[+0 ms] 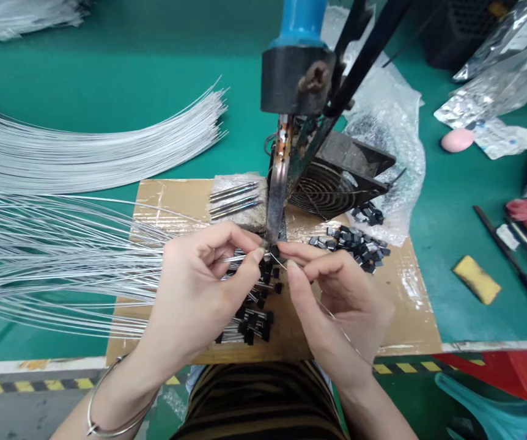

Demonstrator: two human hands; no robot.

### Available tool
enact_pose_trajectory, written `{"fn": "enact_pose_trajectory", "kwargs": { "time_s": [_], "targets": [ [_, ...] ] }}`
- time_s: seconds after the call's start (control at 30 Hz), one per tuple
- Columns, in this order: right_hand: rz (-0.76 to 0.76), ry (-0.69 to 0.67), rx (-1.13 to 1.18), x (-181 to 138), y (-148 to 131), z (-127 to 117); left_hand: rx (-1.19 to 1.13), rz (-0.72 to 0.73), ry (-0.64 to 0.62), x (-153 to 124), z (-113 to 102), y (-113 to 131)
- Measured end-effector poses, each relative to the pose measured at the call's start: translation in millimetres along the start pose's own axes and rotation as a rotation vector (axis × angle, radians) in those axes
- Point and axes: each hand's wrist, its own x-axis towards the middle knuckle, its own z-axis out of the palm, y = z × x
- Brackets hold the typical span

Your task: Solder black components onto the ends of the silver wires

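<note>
My left hand (199, 296) is closed in a pinch on a thin white wire, its fingertips just under the tip of the upright soldering iron (276, 205). My right hand (343, 299) pinches a thin solder wire (348, 337), which runs back across the palm toward the wrist. The solder's front end reaches the spot below the iron tip, beside a small black connector (272, 252) partly hidden by the fingers. Several wires with black connectors (257, 324) on their ends lie beneath and beside my left hand.
A pile of loose black connectors (359, 244) lies on the cardboard (410, 318), near a black fan (327, 189). Metal soldering tips (233, 198) rest on a pad behind my left hand. A thick bundle of white wires (107, 153) spreads at left; a yellow sponge (477, 280) lies right.
</note>
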Motion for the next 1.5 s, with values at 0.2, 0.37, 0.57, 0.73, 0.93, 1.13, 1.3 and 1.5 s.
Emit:
{"fn": "enact_pose_trajectory", "kwargs": {
  "time_s": [0.2,0.37,0.57,0.73,0.93,1.13,1.3,1.5],
  "targets": [
    [-0.015,0.002,-0.014,-1.2,0.7,0.3,0.022,0.003,0.009,0.1,1.0,0.6],
    [-0.050,0.001,-0.044,-3.2,3.7,1.1,0.045,0.001,0.012,1.0,2.1,-0.6],
    [-0.115,0.030,-0.107,-6.9,8.9,3.4,0.051,0.002,0.009,0.9,2.3,-0.8],
    [-0.164,0.030,-0.134,-7.4,9.2,3.2,0.022,0.009,0.003,-0.7,1.6,-0.5],
    [-0.189,0.033,-0.143,-7.3,10.0,4.2,0.016,0.019,0.005,-1.4,1.7,-0.2],
    [-0.249,0.064,-0.142,-5.6,11.9,5.6,0.039,0.031,0.008,-0.7,2.4,-0.8],
    [-0.251,0.071,-0.153,-5.5,12.9,5.2,0.039,0.044,-0.002,-0.6,2.3,-1.3],
    [-0.266,0.078,-0.160,-5.5,12.5,6.2,0.025,0.048,-0.003,-2.4,1.8,-1.3]
  ]
}}
